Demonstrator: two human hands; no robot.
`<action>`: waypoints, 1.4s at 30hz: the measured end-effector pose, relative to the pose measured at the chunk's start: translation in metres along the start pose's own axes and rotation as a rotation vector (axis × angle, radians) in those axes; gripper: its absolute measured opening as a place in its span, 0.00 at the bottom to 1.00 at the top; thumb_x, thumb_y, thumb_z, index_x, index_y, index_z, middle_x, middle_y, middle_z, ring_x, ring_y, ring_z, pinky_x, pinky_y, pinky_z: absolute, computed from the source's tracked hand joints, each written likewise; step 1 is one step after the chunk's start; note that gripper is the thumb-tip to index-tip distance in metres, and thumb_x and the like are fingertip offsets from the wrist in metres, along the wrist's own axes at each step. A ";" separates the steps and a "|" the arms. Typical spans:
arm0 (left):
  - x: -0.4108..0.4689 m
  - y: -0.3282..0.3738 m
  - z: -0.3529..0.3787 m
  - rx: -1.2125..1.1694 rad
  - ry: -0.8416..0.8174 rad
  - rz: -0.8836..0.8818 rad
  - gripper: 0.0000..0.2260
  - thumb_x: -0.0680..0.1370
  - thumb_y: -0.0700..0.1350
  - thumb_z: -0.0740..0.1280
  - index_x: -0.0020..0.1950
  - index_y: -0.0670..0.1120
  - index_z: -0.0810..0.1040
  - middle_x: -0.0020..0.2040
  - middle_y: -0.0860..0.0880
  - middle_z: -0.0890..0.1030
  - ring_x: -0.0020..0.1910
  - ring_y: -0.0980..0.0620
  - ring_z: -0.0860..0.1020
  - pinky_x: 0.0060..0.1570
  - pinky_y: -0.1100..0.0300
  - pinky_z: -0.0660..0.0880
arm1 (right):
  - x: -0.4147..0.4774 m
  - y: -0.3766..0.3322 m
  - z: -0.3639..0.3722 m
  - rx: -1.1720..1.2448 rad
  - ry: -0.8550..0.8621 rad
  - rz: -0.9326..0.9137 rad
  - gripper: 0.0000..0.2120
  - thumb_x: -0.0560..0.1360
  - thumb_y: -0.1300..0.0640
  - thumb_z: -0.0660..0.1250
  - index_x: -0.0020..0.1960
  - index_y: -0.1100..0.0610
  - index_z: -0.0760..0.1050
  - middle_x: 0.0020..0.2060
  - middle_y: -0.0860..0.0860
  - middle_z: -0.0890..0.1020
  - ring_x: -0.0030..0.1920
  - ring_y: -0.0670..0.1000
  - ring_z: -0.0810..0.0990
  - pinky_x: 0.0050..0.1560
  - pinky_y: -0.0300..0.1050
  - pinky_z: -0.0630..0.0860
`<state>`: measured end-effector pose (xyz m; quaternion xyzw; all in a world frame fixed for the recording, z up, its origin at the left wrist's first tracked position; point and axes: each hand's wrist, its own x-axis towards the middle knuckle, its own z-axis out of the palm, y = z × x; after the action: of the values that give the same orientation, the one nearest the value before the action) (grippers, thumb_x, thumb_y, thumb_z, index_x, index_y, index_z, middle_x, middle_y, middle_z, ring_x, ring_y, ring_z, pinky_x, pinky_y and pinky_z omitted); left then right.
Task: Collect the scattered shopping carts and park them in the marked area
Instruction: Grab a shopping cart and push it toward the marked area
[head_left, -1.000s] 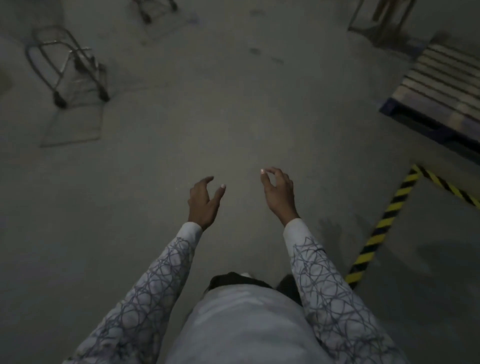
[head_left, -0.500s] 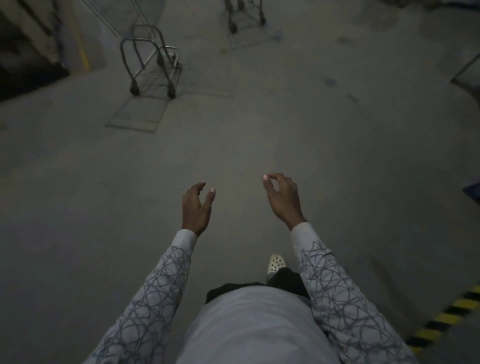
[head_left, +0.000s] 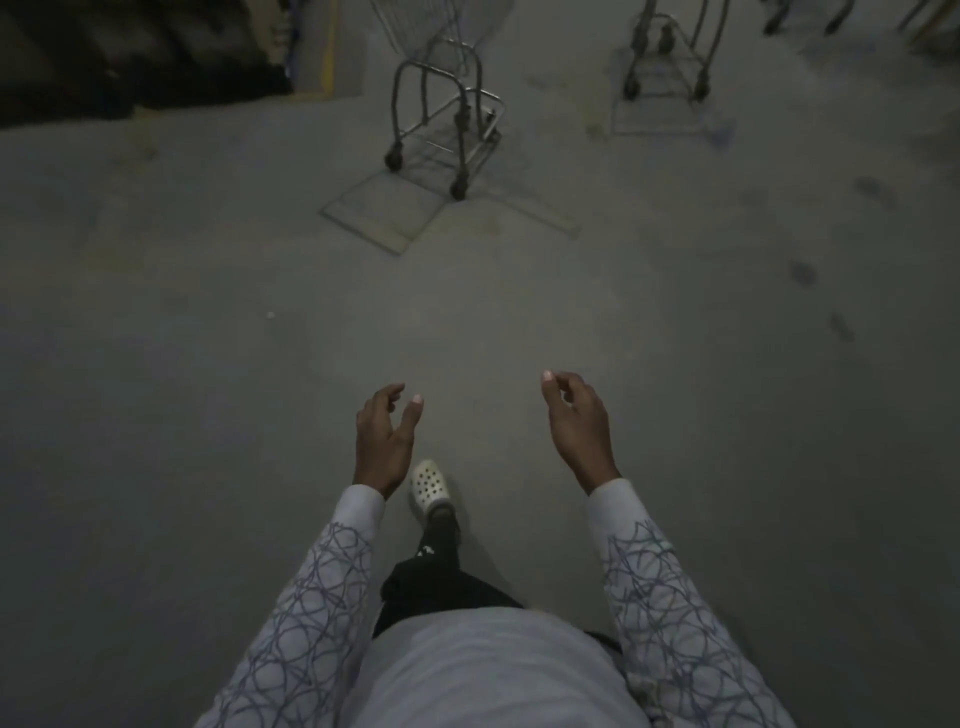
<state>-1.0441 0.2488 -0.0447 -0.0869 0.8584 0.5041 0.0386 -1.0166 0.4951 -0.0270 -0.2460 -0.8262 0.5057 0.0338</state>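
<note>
– Counting carts first: where do they stand?

– Two show clearly. The nearer shopping cart is straight ahead of the fingertips and well beyond them, with bare floor between. The second cart is farther off, ahead of the right hand's fingers and a little to their right. Past that, at the very top edge, there are a few more wheels, too cut off to tell what they belong to.

– Is either hand on a cart?

– No. The left hand is held out with its fingers loosely curled and the thumb standing apart from them, with nothing between. The right hand is the same: fingers bent in towards the thumb, gripping nothing. Both hang over open floor, apart from each other.

– So how far along is it?

– From what shows, both carts are loose and at odd angles to each other, not lined up, so I'd judge they are yet to be collected. No marked parking area is in view, so I cannot tell how many are already parked.

– And around the hands?

– Just behind the left fingers a white clog is stepping forward, which reads as walking towards the nearer cart. Far ahead and left of the fingers there is a yellow line beside a dark recess.

– Next step, then?

– Probably reaching that cart's handle, which is out of frame above.
</note>
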 end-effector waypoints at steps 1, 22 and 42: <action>0.019 -0.001 -0.003 -0.007 0.018 -0.012 0.17 0.80 0.55 0.66 0.66 0.48 0.75 0.62 0.48 0.77 0.61 0.48 0.74 0.64 0.46 0.71 | 0.018 -0.008 0.009 -0.003 -0.003 0.007 0.20 0.76 0.35 0.58 0.56 0.46 0.78 0.55 0.50 0.81 0.59 0.54 0.78 0.63 0.56 0.74; 0.470 0.093 -0.054 -0.125 0.060 -0.002 0.16 0.81 0.52 0.66 0.65 0.47 0.74 0.61 0.47 0.77 0.59 0.48 0.76 0.63 0.51 0.71 | 0.374 -0.209 0.165 0.056 -0.010 0.168 0.19 0.79 0.36 0.61 0.56 0.48 0.79 0.53 0.47 0.82 0.56 0.52 0.78 0.62 0.53 0.74; 0.907 0.192 -0.054 -0.297 0.175 -0.121 0.15 0.81 0.53 0.66 0.65 0.50 0.74 0.56 0.56 0.79 0.54 0.61 0.77 0.59 0.52 0.74 | 0.823 -0.424 0.318 0.255 -0.146 0.087 0.18 0.77 0.35 0.62 0.44 0.47 0.81 0.45 0.46 0.84 0.52 0.51 0.81 0.61 0.53 0.75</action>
<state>-1.9695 0.1930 0.0068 -0.1868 0.7677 0.6127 -0.0193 -1.9930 0.4422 0.0211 -0.2377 -0.7442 0.6240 -0.0173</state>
